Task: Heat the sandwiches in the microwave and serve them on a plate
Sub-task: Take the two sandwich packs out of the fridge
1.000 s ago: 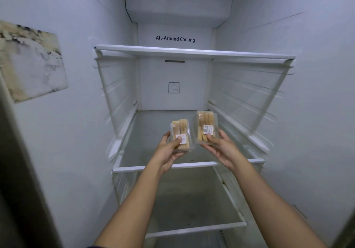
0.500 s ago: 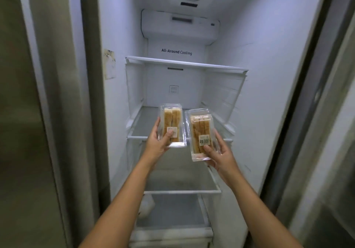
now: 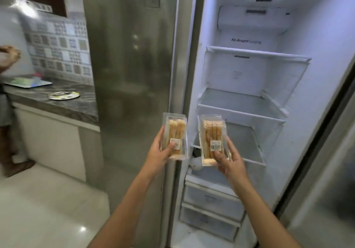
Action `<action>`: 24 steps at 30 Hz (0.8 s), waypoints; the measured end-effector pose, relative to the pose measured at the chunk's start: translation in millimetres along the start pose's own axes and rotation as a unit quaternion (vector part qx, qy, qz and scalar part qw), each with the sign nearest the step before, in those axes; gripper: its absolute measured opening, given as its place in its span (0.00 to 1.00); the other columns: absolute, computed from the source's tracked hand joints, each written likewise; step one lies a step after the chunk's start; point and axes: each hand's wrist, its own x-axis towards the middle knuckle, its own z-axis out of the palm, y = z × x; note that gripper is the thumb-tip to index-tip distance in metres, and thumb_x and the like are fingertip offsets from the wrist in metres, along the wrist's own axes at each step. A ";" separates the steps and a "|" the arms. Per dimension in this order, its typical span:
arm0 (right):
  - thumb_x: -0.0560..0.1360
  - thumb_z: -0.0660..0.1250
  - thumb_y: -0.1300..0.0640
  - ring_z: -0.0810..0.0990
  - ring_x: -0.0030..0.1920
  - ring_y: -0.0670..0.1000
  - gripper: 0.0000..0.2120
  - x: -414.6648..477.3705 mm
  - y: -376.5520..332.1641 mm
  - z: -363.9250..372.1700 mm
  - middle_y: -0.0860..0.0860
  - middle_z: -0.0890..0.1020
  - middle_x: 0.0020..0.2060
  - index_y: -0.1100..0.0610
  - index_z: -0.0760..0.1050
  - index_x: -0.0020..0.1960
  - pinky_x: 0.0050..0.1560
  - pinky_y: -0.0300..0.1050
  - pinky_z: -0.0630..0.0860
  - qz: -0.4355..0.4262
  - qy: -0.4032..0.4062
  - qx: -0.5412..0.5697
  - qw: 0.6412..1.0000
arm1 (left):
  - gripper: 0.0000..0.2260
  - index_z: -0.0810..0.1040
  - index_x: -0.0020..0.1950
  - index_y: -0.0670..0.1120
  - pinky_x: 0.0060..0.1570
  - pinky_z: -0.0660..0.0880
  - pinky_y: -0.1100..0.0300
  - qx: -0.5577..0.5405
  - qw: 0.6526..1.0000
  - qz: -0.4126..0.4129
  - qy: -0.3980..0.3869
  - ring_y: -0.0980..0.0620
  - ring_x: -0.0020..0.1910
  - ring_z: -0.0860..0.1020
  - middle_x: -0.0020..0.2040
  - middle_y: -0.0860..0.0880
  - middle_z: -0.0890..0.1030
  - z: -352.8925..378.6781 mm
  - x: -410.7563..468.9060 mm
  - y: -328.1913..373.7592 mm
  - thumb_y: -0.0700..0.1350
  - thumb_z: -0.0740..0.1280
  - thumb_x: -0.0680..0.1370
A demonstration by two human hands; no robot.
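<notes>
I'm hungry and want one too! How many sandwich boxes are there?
2. The left sandwich box is in the left hand; the right sandwich box is in the right hand. The fridge drawers could hide more.

Open fridge (image 3: 326,71), tiled wall (image 3: 57,46), glossy floor (image 3: 48,209)

bystander (image 3: 7,55): cut by left edge | pack label (image 3: 215,145): print unreadable

Left hand (image 3: 159,154) grips left pack (image 3: 175,135), right hand (image 3: 229,164) grips right pack (image 3: 212,138) (both upright), frame centre; fridge (image 3: 249,98) open at right.
</notes>
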 end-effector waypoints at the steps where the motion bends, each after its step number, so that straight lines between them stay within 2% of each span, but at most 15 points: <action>1: 0.74 0.65 0.65 0.83 0.49 0.51 0.30 -4.0 -1.2 18.5 0.53 0.79 0.58 0.46 0.62 0.72 0.38 0.40 0.81 0.006 -0.014 0.010 1.000 | 0.31 0.60 0.75 0.49 0.65 0.70 0.42 0.008 1.000 0.003 0.016 0.47 0.64 0.75 0.68 0.46 0.73 -18.2 -11.5 9.2 0.43 0.70 0.74; 4: 0.75 0.63 0.66 0.81 0.52 0.53 0.30 -15.4 -0.2 80.7 0.51 0.80 0.55 0.47 0.61 0.72 0.45 0.45 0.82 0.026 -0.049 0.050 0.997 | 0.32 0.60 0.75 0.48 0.65 0.70 0.42 0.042 0.998 0.010 0.055 0.46 0.64 0.75 0.68 0.45 0.73 -74.3 -40.5 34.4 0.44 0.70 0.74; 6: 0.74 0.63 0.66 0.81 0.51 0.52 0.30 -21.8 5.7 125.4 0.51 0.79 0.57 0.47 0.60 0.73 0.47 0.46 0.81 0.033 -0.074 0.065 0.995 | 0.30 0.60 0.75 0.46 0.65 0.70 0.43 0.055 0.994 0.021 0.091 0.45 0.64 0.75 0.67 0.44 0.74 -113.8 -60.0 53.4 0.41 0.68 0.76; 8: 0.74 0.65 0.64 0.81 0.52 0.52 0.31 -26.6 14.8 172.4 0.53 0.78 0.60 0.47 0.60 0.73 0.47 0.45 0.81 0.043 -0.093 0.074 0.992 | 0.30 0.61 0.74 0.48 0.63 0.72 0.44 0.064 0.990 0.028 0.123 0.45 0.63 0.75 0.67 0.43 0.74 -158.5 -76.8 70.0 0.43 0.68 0.75; 11: 0.71 0.67 0.62 0.81 0.53 0.52 0.33 -35.8 30.1 248.7 0.52 0.77 0.61 0.47 0.61 0.73 0.43 0.42 0.82 0.066 -0.125 0.111 0.984 | 0.26 0.63 0.72 0.53 0.54 0.77 0.47 0.071 0.986 0.018 0.150 0.45 0.60 0.78 0.65 0.44 0.75 -230.8 -101.7 93.0 0.45 0.68 0.76; 13: 0.73 0.65 0.63 0.80 0.53 0.51 0.31 -41.7 39.7 304.7 0.50 0.79 0.58 0.49 0.61 0.73 0.43 0.42 0.81 0.075 -0.132 0.132 0.980 | 0.23 0.65 0.70 0.56 0.47 0.78 0.52 0.076 0.984 0.021 0.157 0.47 0.56 0.79 0.63 0.45 0.76 -279.9 -116.1 107.5 0.44 0.66 0.77; 15: 0.73 0.65 0.65 0.81 0.49 0.48 0.31 -46.5 48.9 359.0 0.47 0.80 0.54 0.51 0.61 0.73 0.43 0.38 0.80 0.080 -0.138 0.156 0.975 | 0.18 0.69 0.62 0.62 0.44 0.77 0.58 0.076 0.983 0.031 0.163 0.52 0.52 0.80 0.57 0.49 0.79 -323.9 -127.9 124.6 0.42 0.64 0.78; 17: 0.73 0.65 0.64 0.83 0.43 0.44 0.31 -49.6 59.5 407.6 0.47 0.80 0.54 0.51 0.60 0.73 0.38 0.35 0.79 0.083 -0.145 0.157 0.973 | 0.19 0.69 0.60 0.63 0.46 0.76 0.56 0.073 0.981 0.029 0.177 0.51 0.51 0.79 0.53 0.51 0.80 -367.3 -137.0 137.4 0.40 0.63 0.78; 21: 0.76 0.62 0.67 0.84 0.38 0.42 0.29 -45.8 77.2 485.0 0.50 0.79 0.56 0.51 0.60 0.73 0.32 0.34 0.78 0.087 -0.144 0.182 0.969 | 0.24 0.63 0.72 0.54 0.52 0.78 0.53 0.075 0.978 0.028 0.192 0.47 0.59 0.78 0.64 0.45 0.76 -447.2 -135.1 158.1 0.40 0.63 0.78; 24: 0.76 0.61 0.68 0.84 0.37 0.42 0.27 -33.6 88.6 528.0 0.50 0.79 0.54 0.52 0.61 0.72 0.32 0.34 0.78 0.090 -0.152 0.186 0.967 | 0.25 0.62 0.73 0.53 0.55 0.76 0.49 0.072 0.977 0.030 0.200 0.46 0.60 0.77 0.65 0.43 0.75 -488.7 -120.7 158.6 0.40 0.64 0.78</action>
